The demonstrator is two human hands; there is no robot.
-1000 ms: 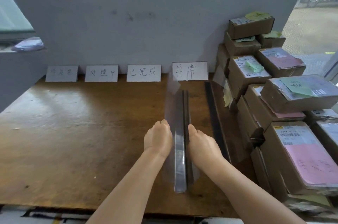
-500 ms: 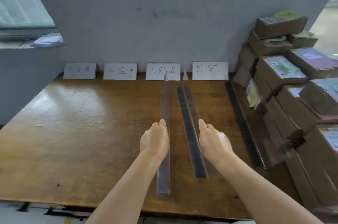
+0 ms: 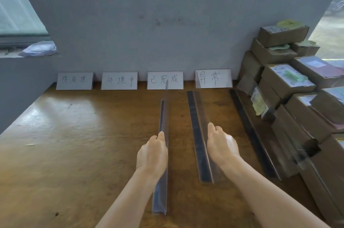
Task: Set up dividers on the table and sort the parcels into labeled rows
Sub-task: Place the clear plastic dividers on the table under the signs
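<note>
Dividers are partly set: two [image 3: 200,134] [image 3: 251,131] lie by the parcels [image 3: 290,82], a third [image 3: 161,153] is gripped upright by the left hand [image 3: 151,153], the right hand [image 3: 221,146] is held loose, and sorting is not begun.

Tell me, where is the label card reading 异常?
It stands against the wall at the table's back edge, rightmost of four cards, beside the parcel stack.

Soft daylight is admitted from the window [image 3: 16,10] at ten o'clock and the doorway [image 3: 333,23] at two o'clock. A pale glare is spread over the table [image 3: 61,121] at nine o'clock. Straight edges are bowed by wide-angle distortion, and the parcels [image 3: 307,134] at four o'clock are smeared by blur.
</note>
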